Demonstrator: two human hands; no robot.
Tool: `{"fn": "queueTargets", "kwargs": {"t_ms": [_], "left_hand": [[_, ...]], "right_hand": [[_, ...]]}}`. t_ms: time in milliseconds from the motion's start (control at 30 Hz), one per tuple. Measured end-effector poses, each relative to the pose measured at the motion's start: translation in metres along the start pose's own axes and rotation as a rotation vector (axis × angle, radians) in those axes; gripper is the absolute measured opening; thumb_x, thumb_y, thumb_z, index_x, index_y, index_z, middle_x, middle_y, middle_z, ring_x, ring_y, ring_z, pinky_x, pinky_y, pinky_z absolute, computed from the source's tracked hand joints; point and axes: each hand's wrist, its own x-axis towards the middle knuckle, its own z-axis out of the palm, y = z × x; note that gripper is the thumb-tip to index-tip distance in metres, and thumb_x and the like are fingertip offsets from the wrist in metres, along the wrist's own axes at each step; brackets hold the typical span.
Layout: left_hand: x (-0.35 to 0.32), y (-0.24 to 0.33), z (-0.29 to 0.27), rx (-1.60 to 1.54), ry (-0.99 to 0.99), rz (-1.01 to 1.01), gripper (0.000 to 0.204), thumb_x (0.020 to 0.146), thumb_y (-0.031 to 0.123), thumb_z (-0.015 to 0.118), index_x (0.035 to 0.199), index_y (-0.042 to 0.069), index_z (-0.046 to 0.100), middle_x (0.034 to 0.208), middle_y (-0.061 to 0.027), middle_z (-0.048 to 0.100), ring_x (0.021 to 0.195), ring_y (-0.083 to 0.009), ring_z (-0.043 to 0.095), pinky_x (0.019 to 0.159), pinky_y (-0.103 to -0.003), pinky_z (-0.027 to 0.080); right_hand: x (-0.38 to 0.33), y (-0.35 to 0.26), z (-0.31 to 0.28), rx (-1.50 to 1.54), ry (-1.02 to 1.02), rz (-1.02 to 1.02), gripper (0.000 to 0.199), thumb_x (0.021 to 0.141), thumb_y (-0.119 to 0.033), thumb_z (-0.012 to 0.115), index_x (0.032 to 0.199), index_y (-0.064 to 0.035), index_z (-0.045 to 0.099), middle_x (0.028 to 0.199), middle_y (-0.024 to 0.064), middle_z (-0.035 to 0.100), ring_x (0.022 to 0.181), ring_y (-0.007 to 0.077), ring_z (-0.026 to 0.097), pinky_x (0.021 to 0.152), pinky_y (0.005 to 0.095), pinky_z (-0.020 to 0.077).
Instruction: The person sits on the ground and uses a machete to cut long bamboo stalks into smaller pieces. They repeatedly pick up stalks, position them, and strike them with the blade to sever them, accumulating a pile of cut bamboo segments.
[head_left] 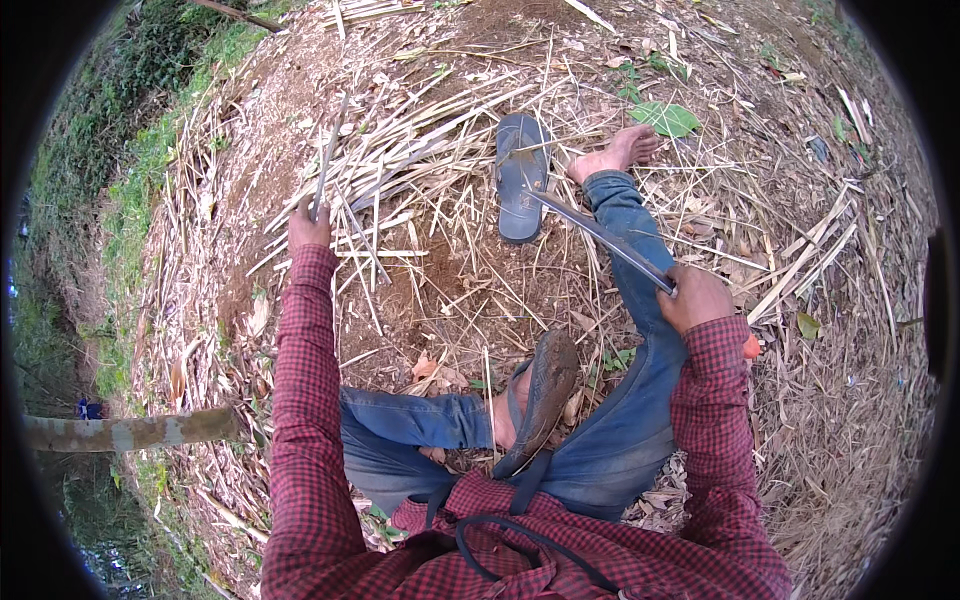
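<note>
Out to the left, my left hand [309, 228] is closed round a thin greyish bamboo strip [328, 150], which points away from me over the ground. My right hand [697, 298] grips a knife [605, 238] with a long, narrow blade slanting up and left across my right shin. The blade's tip is near a dark flip-flop [521, 180] lying loose on the ground. An orange piece [751, 347] shows behind the right hand; I cannot tell whether it is the knife handle's end. The blade and the held strip are well apart.
A heap of pale split strips [420, 135] lies ahead on the left. My bare right foot [618, 152] is stretched out beside a green leaf [665, 119]. The other foot, folded in, wears a flip-flop [545, 400]. A trunk [140, 430] juts in from the left.
</note>
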Motion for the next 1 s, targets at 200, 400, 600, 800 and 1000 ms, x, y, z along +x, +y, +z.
{"fn": "queueTargets", "kwargs": {"t_ms": [200,400,600,800,1000], "left_hand": [[-0.062,0.045,0.052,0.262,-0.235,0.244,0.064,0.086,0.046,0.052,0.137,0.012,0.034,0.137,-0.0192,0.037,0.126,-0.0310,0.037,0.104,-0.043,0.033],[-0.184,0.037,0.164,0.258,-0.261,0.376,0.057,0.085,0.041,0.055,0.134,0.014,0.041,0.136,-0.0187,0.038,0.125,-0.0315,0.038,0.101,-0.043,0.035],[-0.257,0.081,0.140,-0.353,-0.655,0.790,0.043,0.086,0.021,0.056,0.125,0.005,0.049,0.128,-0.0194,0.046,0.120,-0.0333,0.043,0.099,-0.041,0.037],[-0.295,0.049,0.104,-0.348,-0.425,0.697,0.047,0.080,0.013,0.061,0.125,0.006,0.048,0.121,-0.0208,0.046,0.113,-0.0368,0.046,0.097,-0.043,0.038],[-0.318,0.006,0.066,-0.367,-0.431,0.493,0.031,0.074,-0.007,0.060,0.104,0.001,0.061,0.088,-0.0083,0.054,0.081,-0.0169,0.056,0.076,-0.029,0.047]], "right_hand": [[0.003,0.003,0.000,0.019,0.026,0.079,0.028,0.078,-0.029,0.061,0.093,-0.0059,0.065,0.083,0.0152,0.066,0.079,0.0303,0.064,0.076,0.0408,0.0503],[0.004,0.055,0.008,0.346,0.126,0.278,0.037,0.081,-0.036,0.057,0.103,-0.0074,0.065,0.091,0.0181,0.065,0.090,0.0325,0.062,0.083,0.0404,0.0474],[-0.012,0.228,0.103,0.490,0.533,0.803,0.044,0.079,-0.037,0.063,0.108,-0.0038,0.063,0.075,0.0127,0.066,0.071,0.0232,0.063,0.070,0.0345,0.0493],[-0.031,0.249,0.123,0.593,0.480,1.066,0.055,0.069,-0.040,0.072,0.110,-0.0049,0.062,0.096,0.0156,0.066,0.086,0.0252,0.064,0.083,0.0354,0.0482],[-0.014,0.217,0.142,0.451,0.226,1.004,0.069,0.066,-0.046,0.075,0.113,-0.0002,0.054,0.108,0.0197,0.061,0.100,0.0303,0.060,0.088,0.0387,0.0460]]}}
